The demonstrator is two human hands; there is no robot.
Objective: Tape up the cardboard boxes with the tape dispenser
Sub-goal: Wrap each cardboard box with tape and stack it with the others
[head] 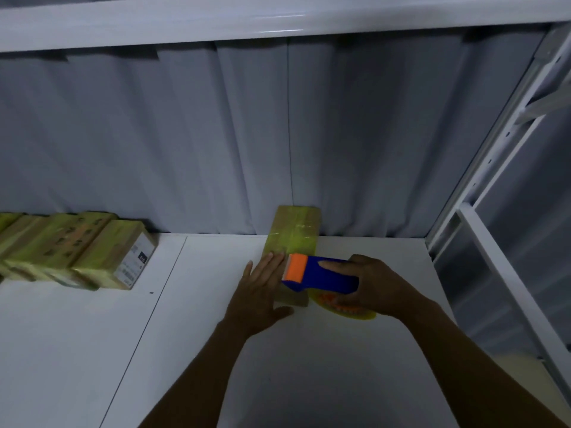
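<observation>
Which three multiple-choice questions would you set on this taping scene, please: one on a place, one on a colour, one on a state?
1. Where do the taped boxes lie? A. on the table, at its left, by the curtain; B. on the upper shelf; C. on the floor.
2. What colour is the tape dispenser? A. green; B. blue with an orange head; C. black.
3. What is the left hand doing? A. gripping the dispenser; B. lying flat, fingers straight, on the cardboard box; C. hanging idle.
Key: A, they line the far left; B, blue body, orange head; B, the right hand grips the dispenser.
</observation>
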